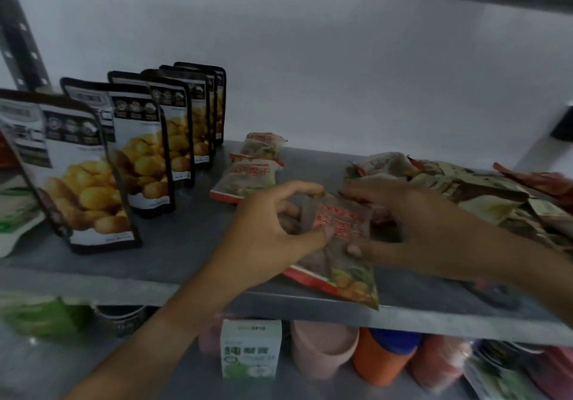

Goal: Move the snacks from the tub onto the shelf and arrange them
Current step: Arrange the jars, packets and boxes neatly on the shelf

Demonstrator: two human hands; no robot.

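The step in hand looks like arranging: both hands are on 1 snack packet (339,244) lying at the near edge of the grey metal shelf (173,244), its near corner overhanging the lip. The left hand (273,232) has its grip closed on the packet's left side, thumb on top and fingers curled at the far edge. The right hand (400,226) pinches the right side, thumb tip pressed on the wrapper. The packet is a flat, crinkly clear pouch with red lettering, a red border and yellowish fruit printed at its near end.

2 matching packets (248,179) lie in a line to the far left of it, so the next move likely calls for sliding this 1 into that line. A loose heap of other snacks (465,189) waits on the right. The tub is not in view.
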